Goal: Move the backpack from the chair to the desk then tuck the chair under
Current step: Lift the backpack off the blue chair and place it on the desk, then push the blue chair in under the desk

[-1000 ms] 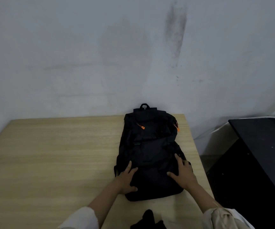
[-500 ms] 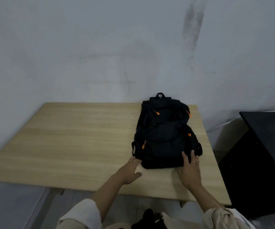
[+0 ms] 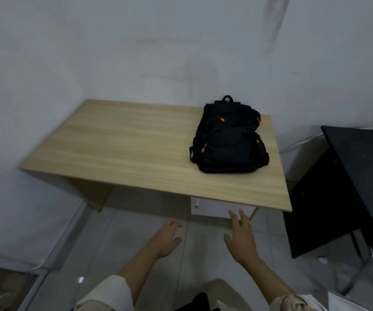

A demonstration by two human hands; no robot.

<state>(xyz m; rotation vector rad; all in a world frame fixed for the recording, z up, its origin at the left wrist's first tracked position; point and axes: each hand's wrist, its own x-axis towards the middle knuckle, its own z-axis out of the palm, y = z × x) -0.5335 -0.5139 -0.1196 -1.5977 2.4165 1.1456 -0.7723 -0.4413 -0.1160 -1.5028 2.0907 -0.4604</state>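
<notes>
Black with orange zipper pulls, the backpack [image 3: 228, 138] lies flat on the right part of the desk [image 3: 136, 149], its carry loop toward the wall [image 3: 158, 46] and its bottom end facing you, short of the near edge. Nothing touches it. Your left hand [image 3: 166, 237] and right hand [image 3: 241, 239] both hang in the air on your side of the desk, below its near edge and over the tiled floor [image 3: 118, 239], well apart from the backpack. Your left fingers curl loosely around nothing; your right fingers are spread and reach forward, empty too. Light sleeves cover both forearms near the elbows. Under the desk's right side sits a white unit [image 3: 214, 208]. A black table [image 3: 349, 182] stands just to the right of the desk.
</notes>
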